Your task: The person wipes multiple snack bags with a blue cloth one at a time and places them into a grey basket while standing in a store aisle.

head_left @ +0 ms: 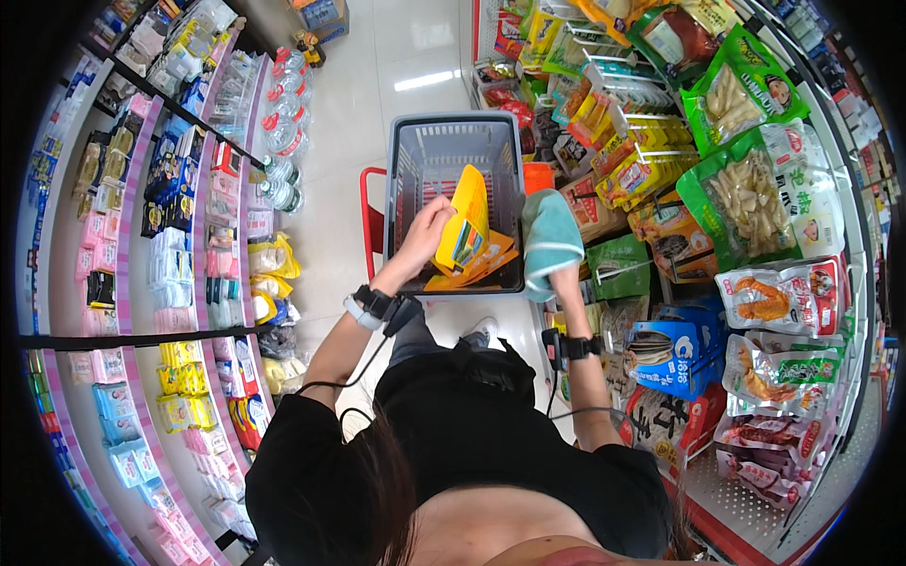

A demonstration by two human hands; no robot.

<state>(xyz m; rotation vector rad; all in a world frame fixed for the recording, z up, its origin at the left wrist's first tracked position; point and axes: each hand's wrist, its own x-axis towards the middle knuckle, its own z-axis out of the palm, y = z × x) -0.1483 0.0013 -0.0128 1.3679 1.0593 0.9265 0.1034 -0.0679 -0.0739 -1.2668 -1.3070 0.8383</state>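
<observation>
Black shirt foremost; left hand pinches yellow bag, best steadied over basket; right hand under cloth, grip unclear.

I'm in a shop aisle. The grey rectangular plastic shopping basket in front of me shows it. To the basket's left, long white shelves with lilac edge strips carry row upon row of small packets; to its right, glossy green snack bags with clear windows crowd a display. Left of its far end, clear plastic water bottles with red caps stand on shiny pale floor tiles.
</observation>
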